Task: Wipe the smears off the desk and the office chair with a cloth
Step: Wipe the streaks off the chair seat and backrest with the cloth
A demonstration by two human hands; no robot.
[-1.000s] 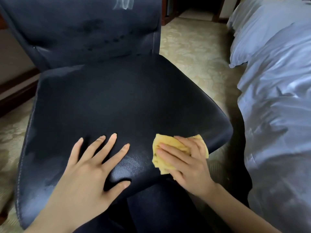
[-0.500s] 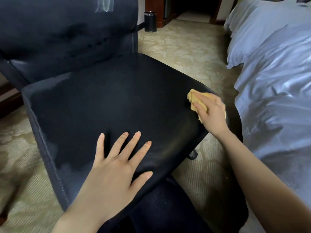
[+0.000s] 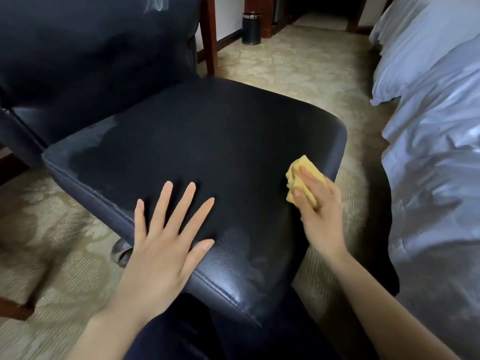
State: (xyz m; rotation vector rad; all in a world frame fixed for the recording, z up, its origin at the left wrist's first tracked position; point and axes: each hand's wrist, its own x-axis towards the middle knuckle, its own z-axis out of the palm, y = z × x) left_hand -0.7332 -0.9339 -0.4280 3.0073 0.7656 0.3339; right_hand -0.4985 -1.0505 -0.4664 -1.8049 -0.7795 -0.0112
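Observation:
A black leather office chair (image 3: 207,141) fills the middle of the view, its seat turned toward me. My left hand (image 3: 166,237) lies flat on the seat's near edge with its fingers spread and straight. My right hand (image 3: 319,206) presses a folded yellow cloth (image 3: 298,175) against the seat's right front corner, fingers laid over it and the thumb tucked along its side. Pale dusty smears show on the seat's left rear part (image 3: 85,144), near its front edge (image 3: 246,258), and as a white streak high on the backrest (image 3: 155,3).
A bed with white bedding (image 3: 436,152) runs along the right, close to the chair. Patterned beige carpet (image 3: 293,63) covers the floor. A dark bin (image 3: 251,28) stands at the back by a wooden furniture leg (image 3: 209,35). A chair caster (image 3: 122,252) shows below the seat.
The chair seat has swung round under my hands. My right hand with the cloth slid from the seat's front out along its right edge, and now sits at the right front corner.

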